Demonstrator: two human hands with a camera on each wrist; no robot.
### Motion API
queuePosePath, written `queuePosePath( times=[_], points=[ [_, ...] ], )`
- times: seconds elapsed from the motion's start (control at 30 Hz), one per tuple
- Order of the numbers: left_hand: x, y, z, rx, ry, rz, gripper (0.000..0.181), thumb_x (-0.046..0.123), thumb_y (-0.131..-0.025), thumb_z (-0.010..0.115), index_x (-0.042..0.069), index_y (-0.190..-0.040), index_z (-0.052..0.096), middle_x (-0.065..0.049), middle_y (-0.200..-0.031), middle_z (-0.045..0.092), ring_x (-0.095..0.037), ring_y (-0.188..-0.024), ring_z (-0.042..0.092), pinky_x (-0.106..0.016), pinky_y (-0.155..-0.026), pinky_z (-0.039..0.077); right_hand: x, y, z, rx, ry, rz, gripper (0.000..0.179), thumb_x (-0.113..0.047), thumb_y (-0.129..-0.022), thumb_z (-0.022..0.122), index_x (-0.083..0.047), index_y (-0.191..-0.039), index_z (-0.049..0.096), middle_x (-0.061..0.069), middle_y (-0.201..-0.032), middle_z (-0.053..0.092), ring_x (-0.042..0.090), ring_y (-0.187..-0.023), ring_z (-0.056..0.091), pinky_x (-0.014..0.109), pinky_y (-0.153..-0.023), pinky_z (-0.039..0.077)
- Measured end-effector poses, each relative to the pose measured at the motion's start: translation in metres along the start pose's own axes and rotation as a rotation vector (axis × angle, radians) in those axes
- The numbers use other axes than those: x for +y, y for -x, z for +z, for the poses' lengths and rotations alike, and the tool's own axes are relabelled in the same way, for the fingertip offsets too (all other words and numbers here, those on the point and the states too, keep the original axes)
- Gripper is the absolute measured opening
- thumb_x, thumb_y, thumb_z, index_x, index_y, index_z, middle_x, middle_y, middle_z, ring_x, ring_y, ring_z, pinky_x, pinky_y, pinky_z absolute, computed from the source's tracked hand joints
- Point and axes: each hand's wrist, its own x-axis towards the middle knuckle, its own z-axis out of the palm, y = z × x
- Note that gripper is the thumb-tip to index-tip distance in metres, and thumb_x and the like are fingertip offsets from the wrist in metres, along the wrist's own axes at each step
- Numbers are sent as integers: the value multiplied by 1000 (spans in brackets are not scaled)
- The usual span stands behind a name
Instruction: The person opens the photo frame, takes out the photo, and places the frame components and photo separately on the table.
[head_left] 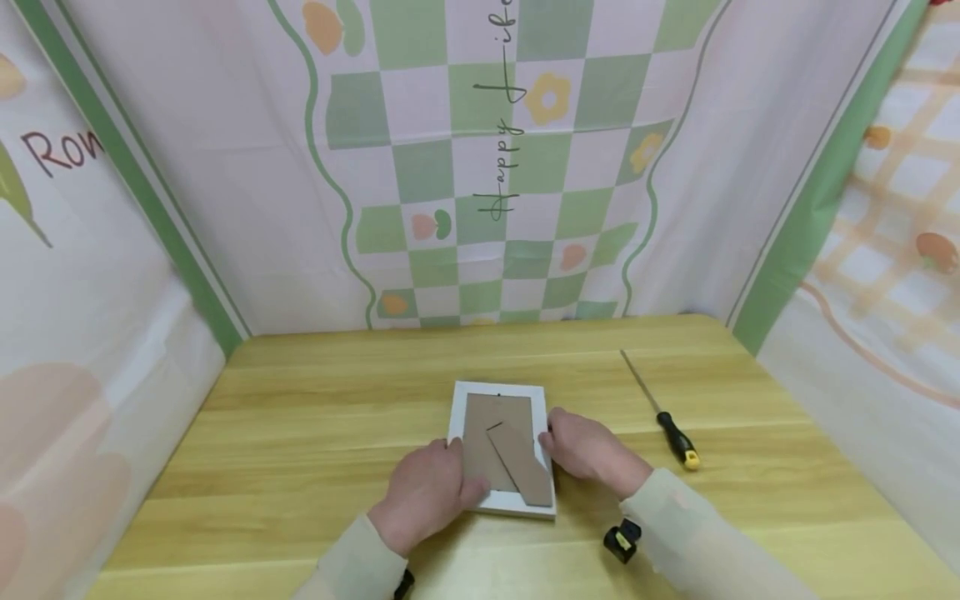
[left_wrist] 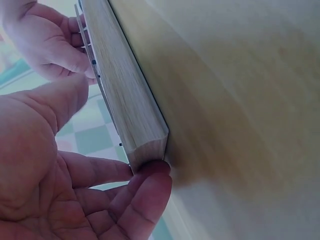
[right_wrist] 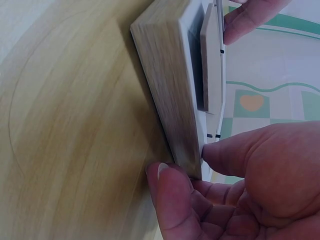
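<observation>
A picture frame point(head_left: 460, 410) with a white border lies back side up between my hands, low over the table. Its brown backing board point(head_left: 483, 410) carries a slanted stand flap point(head_left: 520, 467). My left hand point(head_left: 427, 490) holds the frame's near left side, the thumb over the back. In the left wrist view, fingertips curl beneath a corner of the wood-grained side point(left_wrist: 125, 85). On the opposite side my right hand point(head_left: 591, 448) pinches the edge, thumb on top and fingers below, as the right wrist view shows at the frame's side point(right_wrist: 167, 85). The front of the frame is hidden.
A screwdriver point(head_left: 677, 440) with a black and yellow handle lies to the right on the wooden table point(head_left: 315, 400), its shaft pointing away. Printed cloth point(head_left: 525, 167) hangs behind the table's far edge and along both sides.
</observation>
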Motion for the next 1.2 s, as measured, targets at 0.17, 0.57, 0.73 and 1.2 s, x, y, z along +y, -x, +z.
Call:
queuePosePath(
  times=[0.17, 0.57, 0.73, 1.2],
  points=[
    [-1, 0, 2, 7, 8, 17, 81, 57, -79, 85, -10, -119, 64, -13, -88, 67, -20, -70, 59, -37, -61, 53, 0, 0, 1, 5, -1, -5, 20, -20, -104, 55, 0, -104, 61, 9, -87, 63, 22, -77, 59, 44, -78, 53],
    [1, 0, 2, -54, 28, -18, 104, 56, -62, 96, -12, -131, 58, -19, -102, 70, -29, -84, 67, -43, -74, 59, -1, 1, 2, -7, -15, -4, 23, -19, -105, 52, -1, -95, 60, 8, -75, 57, 21, -67, 55, 38, -64, 48],
    [4, -1, 3, -56, 22, -35, 106, 54, -60, 97, -13, -132, 58, -21, -104, 70, -31, -85, 68, -44, -76, 59, -2, 2, 3, -8, -44, 0, 22, -19, -106, 52, -1, -95, 59, 8, -72, 57, 21, -62, 55, 36, -60, 46],
    [6, -3, 10, -48, -33, -36, 106, 60, -59, 96, -12, -128, 60, -19, -97, 69, -27, -80, 66, -41, -73, 59, -5, 3, 3, -45, -93, 30, 29, -19, -106, 51, -6, -82, 58, 9, -64, 60, 20, -52, 55, 32, -52, 45]
  ],
)
